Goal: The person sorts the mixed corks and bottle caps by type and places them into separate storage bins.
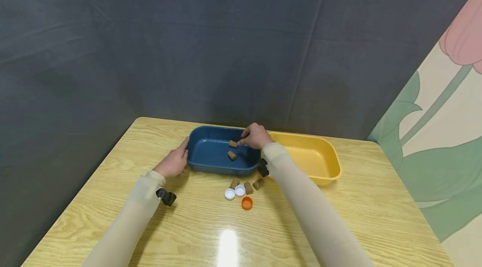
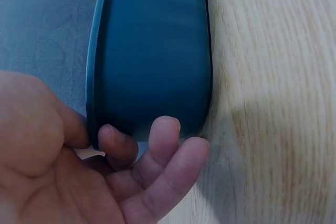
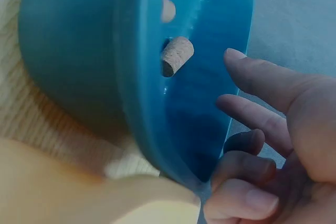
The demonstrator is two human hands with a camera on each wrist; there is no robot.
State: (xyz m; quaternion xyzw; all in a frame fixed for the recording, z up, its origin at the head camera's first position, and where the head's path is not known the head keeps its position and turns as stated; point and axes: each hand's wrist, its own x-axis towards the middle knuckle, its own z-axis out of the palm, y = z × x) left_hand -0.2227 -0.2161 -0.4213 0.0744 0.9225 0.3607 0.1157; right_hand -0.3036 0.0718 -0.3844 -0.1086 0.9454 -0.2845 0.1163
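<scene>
A blue plastic tray (image 1: pixel 222 170) sits toward the back of the table. Two corks lie inside it, one cork (image 1: pixel 233 144) farther back and another cork (image 1: pixel 232 155) nearer the front. My left hand (image 1: pixel 175 161) holds the tray's left end; in the left wrist view its fingers (image 2: pixel 165 135) curl against the outer wall by the rim. Over the tray's right end is my right hand (image 1: pixel 257 136), with nothing seen between thumb and index finger. The right wrist view shows those two digits apart and a cork (image 3: pixel 178 56) lying clear of them.
A yellow tray (image 1: pixel 312 162) stands right of the blue one, under the right forearm. In front lie three corks (image 1: pixel 248 188), two white bottle caps (image 1: pixel 229 194) and an orange cap (image 1: pixel 247 203). A dark cloth (image 1: pixel 226 49) hangs behind the table.
</scene>
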